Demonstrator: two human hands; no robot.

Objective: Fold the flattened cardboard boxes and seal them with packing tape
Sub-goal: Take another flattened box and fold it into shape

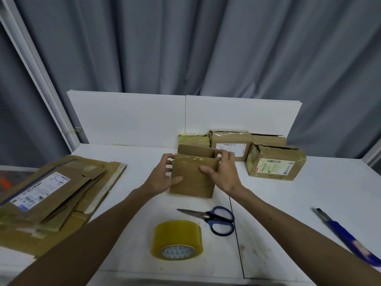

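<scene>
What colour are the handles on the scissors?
Dark blue, on the metal-bladed scissors; head view.

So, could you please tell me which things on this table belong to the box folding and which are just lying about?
For the job: small brown cardboard box, gripped by left hand and right hand; pile of flattened brown cardboard boxes; yellowish clear packing tape roll; blue-handled scissors, probably for tape.
Lying about: blue utility knife; taped brown boxes at the back.

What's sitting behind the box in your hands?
A tape-wrapped box and a labelled box, in front of the white backboard. The held box and right hand cover their lower parts.
</scene>
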